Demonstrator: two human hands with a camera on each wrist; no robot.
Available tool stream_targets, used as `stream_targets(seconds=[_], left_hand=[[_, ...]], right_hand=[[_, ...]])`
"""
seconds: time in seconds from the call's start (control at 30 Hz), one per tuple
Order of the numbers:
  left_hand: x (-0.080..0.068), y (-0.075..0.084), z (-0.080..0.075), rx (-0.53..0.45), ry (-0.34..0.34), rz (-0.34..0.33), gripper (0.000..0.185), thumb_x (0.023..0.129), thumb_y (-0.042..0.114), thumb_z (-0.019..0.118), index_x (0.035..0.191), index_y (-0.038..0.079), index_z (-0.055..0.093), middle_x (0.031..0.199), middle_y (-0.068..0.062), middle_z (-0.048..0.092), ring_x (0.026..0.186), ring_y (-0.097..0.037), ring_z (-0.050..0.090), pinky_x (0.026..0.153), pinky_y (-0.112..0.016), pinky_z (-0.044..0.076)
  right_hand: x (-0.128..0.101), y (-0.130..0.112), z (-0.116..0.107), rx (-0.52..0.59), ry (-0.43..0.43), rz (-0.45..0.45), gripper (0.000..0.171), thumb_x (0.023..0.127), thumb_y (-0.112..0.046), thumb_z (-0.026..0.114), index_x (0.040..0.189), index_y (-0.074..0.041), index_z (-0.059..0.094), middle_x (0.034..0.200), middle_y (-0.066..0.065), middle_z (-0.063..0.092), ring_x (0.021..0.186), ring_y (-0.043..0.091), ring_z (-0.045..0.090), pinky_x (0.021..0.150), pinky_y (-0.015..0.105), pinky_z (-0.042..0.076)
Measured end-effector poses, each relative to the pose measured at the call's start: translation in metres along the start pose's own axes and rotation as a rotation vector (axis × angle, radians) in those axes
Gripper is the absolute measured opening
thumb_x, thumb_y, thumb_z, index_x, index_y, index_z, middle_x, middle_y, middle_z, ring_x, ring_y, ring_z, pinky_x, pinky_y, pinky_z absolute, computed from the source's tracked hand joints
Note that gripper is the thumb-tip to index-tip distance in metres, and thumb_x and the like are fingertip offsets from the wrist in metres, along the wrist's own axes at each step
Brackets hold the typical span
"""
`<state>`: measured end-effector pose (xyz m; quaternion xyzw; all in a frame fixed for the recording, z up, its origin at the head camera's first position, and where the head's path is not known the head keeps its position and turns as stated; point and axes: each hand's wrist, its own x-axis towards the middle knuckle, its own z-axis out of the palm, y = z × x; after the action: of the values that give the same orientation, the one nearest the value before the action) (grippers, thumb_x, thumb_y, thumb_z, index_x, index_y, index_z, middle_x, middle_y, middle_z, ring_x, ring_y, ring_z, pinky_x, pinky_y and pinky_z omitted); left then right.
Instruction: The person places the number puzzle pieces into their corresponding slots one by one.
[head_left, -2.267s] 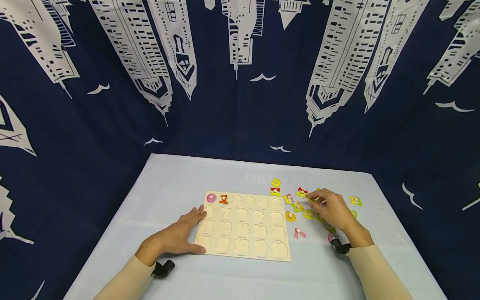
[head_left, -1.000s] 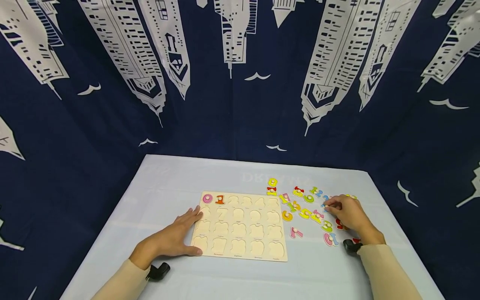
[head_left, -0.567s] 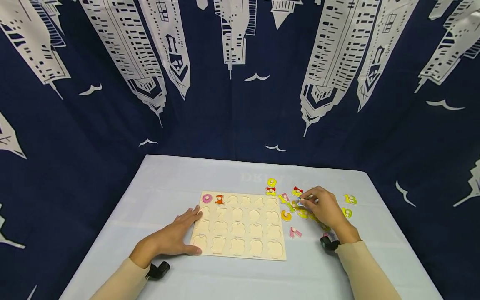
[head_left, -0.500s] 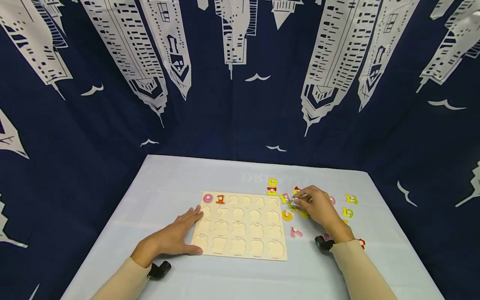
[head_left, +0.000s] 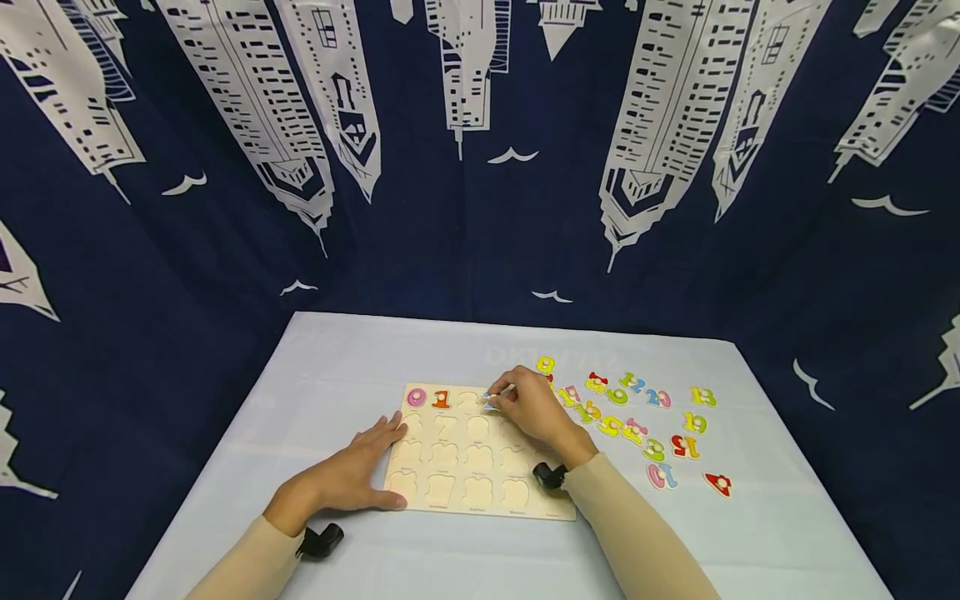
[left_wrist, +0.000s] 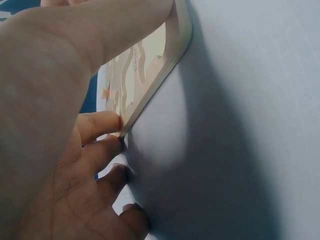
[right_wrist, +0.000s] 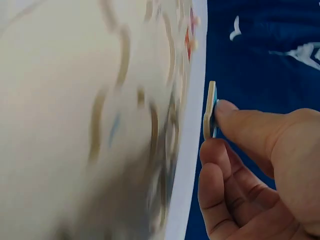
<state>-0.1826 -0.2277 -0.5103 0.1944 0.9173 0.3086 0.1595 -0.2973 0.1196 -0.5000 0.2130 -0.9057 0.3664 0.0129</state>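
One blue piece [head_left: 491,401], seemingly, pinched by right hand [head_left: 534,410] above board [head_left: 480,467].

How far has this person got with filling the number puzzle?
Barely begun. On the pale wooden puzzle board, only the pink 0 piece and the orange 1 piece sit in their slots. The right hand pinches a small blue piece over the top row, while the left hand steadies the board. The loose coloured number pieces wait on the table.
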Motion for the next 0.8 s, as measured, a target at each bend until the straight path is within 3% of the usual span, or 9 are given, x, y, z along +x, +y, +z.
stream_targets(seconds=[0.17, 0.3, 0.57, 0.8], left_hand=[[0.001, 0.001, 0.001, 0.002, -0.006, 0.006, 0.122, 0.09, 0.045, 0.102, 0.18, -0.003, 0.034, 0.196, -0.021, 0.018, 0.182, -0.052, 0.017, 0.145, -0.078, 0.02], [0.002, 0.001, 0.001, 0.011, -0.005, 0.01, 0.122, 0.09, 0.045, 0.102, 0.18, -0.003, 0.034, 0.196, -0.022, 0.018, 0.182, -0.052, 0.018, 0.145, -0.078, 0.02], [0.003, -0.001, 0.003, 0.018, -0.008, 0.009, 0.123, 0.091, 0.048, 0.101, 0.181, -0.002, 0.034, 0.197, -0.019, 0.016, 0.182, -0.051, 0.017, 0.145, -0.078, 0.02], [0.001, -0.002, 0.001, 0.027, -0.004, 0.003, 0.124, 0.091, 0.049, 0.101, 0.181, -0.001, 0.033, 0.197, -0.019, 0.016, 0.182, -0.051, 0.018, 0.145, -0.078, 0.02]], right_hand=[[0.011, -0.008, 0.022, 0.031, -0.019, -0.002, 0.007, 0.104, -0.011, 0.088, 0.108, -0.005, 0.087, 0.104, 0.008, 0.074, 0.087, 0.013, 0.069, 0.081, 0.029, 0.062], [0.019, 0.0, 0.034, 0.039, -0.028, -0.032, 0.009, 0.106, -0.014, 0.087, 0.105, -0.005, 0.086, 0.102, 0.007, 0.073, 0.087, 0.013, 0.069, 0.08, 0.028, 0.063], [0.026, -0.01, 0.042, 0.026, -0.049, 0.048, 0.009, 0.103, -0.011, 0.09, 0.108, -0.004, 0.087, 0.104, 0.009, 0.074, 0.09, 0.016, 0.067, 0.083, 0.033, 0.063], [0.029, -0.016, 0.044, -0.001, -0.041, 0.053, 0.007, 0.101, -0.009, 0.091, 0.105, -0.005, 0.088, 0.102, 0.009, 0.073, 0.086, 0.014, 0.063, 0.076, 0.026, 0.057]])
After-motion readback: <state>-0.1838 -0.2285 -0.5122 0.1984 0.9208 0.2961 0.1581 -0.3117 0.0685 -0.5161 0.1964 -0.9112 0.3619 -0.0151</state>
